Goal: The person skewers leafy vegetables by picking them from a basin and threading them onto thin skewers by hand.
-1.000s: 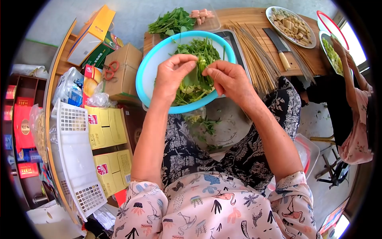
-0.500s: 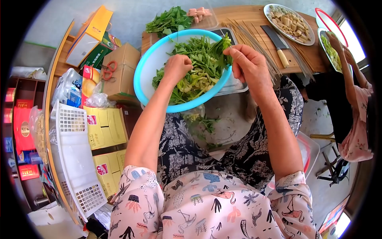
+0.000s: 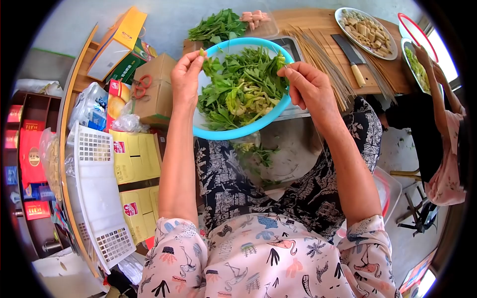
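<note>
A blue-rimmed basin (image 3: 242, 132) holds a heap of leafy greens (image 3: 243, 89), with darker leaves and paler yellow-green pieces. Over its left rim, my left hand (image 3: 186, 82) pinches a leafy sprig (image 3: 212, 67) between thumb and fingertips. My right hand (image 3: 309, 88) is closed at the right rim around a thin skewer, mostly hidden by the fingers. A bunch of green leaves (image 3: 276, 69) sits at the skewer's upper end, just left of my fingertips.
On the wooden table lie loose skewers (image 3: 318, 62), a cleaver (image 3: 349, 52), a plate of cut pieces (image 3: 368, 34), more greens (image 3: 217, 26) and pink pieces (image 3: 256, 18). Boxes and a white basket (image 3: 99, 193) stand left. Another person's hands (image 3: 430, 64) are over a dish at right.
My left hand has moved from above the heap out to the left rim, lifting a leafy sprig. My right hand stays near the right rim with the skewer.
</note>
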Demonstrator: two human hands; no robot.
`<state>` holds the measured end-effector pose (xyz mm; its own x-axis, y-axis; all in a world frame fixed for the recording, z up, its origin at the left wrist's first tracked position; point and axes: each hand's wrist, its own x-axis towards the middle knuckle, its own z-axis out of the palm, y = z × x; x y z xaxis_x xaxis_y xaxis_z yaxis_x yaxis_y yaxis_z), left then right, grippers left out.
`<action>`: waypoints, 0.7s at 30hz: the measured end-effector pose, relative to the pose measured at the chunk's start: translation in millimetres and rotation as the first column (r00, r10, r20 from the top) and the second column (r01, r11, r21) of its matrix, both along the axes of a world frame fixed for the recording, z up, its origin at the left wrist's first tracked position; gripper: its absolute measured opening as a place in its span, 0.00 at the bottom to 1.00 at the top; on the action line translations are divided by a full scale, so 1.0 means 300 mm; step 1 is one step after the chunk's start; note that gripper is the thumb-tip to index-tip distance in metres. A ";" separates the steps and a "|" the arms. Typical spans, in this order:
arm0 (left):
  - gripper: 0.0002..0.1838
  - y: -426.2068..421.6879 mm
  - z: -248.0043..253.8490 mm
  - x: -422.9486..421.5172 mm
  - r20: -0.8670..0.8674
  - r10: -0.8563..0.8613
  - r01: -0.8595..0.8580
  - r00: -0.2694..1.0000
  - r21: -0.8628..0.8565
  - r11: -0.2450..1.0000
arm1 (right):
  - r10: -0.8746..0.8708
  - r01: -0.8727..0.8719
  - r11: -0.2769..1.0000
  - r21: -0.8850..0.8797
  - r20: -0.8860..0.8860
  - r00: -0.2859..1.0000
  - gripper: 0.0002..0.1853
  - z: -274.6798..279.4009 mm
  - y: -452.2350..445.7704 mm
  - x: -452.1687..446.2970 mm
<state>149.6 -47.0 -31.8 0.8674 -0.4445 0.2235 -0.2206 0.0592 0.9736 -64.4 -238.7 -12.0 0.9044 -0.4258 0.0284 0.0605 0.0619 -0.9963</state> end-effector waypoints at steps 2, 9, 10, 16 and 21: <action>0.10 0.002 0.039 -0.035 0.050 -0.007 0.009 0.999 -0.038 0.999 | 0.007 -0.007 1.000 -0.003 -0.025 1.000 0.12 0.002 0.008 0.004; 0.09 0.021 0.064 -0.054 -0.027 -0.079 0.079 0.997 0.005 0.997 | 0.027 -0.027 0.999 0.019 -0.007 1.000 0.11 -0.011 0.021 0.015; 0.09 0.020 0.073 -0.080 -0.045 -0.129 0.127 0.991 -0.054 0.990 | 0.026 -0.026 1.000 0.016 -0.006 1.000 0.11 -0.010 0.023 0.013; 0.11 -0.016 0.015 -0.122 -0.362 -0.245 0.134 0.899 -0.305 0.943 | 0.095 -0.095 0.995 -0.011 -0.016 0.995 0.10 -0.021 0.038 0.028; 0.12 -0.053 -0.006 -0.189 -0.485 -0.313 0.176 0.817 -0.308 0.935 | 0.177 -0.177 0.984 -0.030 -0.026 0.984 0.10 -0.036 0.061 0.029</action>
